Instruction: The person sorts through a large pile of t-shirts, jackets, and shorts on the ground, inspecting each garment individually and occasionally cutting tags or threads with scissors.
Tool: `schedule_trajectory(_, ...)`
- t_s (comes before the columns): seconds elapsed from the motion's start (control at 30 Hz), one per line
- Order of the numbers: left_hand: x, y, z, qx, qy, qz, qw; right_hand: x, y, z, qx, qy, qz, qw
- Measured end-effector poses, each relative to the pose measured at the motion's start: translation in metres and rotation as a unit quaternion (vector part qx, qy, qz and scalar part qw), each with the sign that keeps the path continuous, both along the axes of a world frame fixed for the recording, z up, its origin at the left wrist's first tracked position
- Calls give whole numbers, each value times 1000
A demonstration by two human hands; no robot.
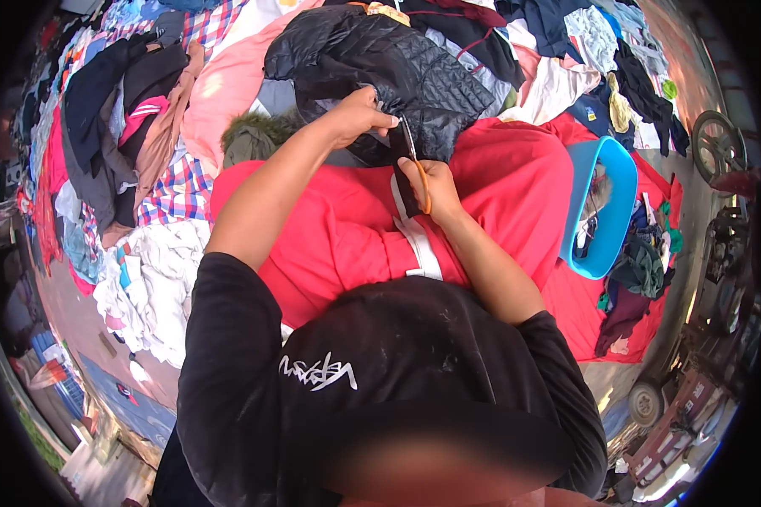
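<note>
My right hand (429, 188) is closed around a pair of scissors (427, 196) with orange handles, their blades pointing up toward my other hand. In a pinch, my left hand (365, 117) grips the edge of black fabric right beside the blade tips. That fabric meets a shiny black quilted jacket (423, 72) spread in front of my knees. A dark strip (404, 193) hangs down behind the scissors, with a white strip (423, 249) below it on the red cloth (330, 220) over my lap. An olive piece with a furry trim (254, 139) lies left of the jacket.
Piles of clothes surround me, including white garments (148, 283) at the left and a pink cloth (220, 93) ahead. On the right a blue plastic basin (604, 245) stands tilted with scraps inside. Dark green clothing (638, 270) lies past it, near a wheel (714, 145).
</note>
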State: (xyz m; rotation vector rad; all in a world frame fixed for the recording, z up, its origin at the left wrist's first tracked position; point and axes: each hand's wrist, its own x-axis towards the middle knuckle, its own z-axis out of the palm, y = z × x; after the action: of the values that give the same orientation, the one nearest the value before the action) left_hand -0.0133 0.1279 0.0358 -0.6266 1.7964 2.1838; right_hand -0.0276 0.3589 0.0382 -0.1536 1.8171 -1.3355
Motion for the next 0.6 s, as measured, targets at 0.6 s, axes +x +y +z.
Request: schedule_trajectory(0.6, 11, -4, 14, -24, -6, 14, 1000, 2, 16, 47, -85, -178, -5, 980)
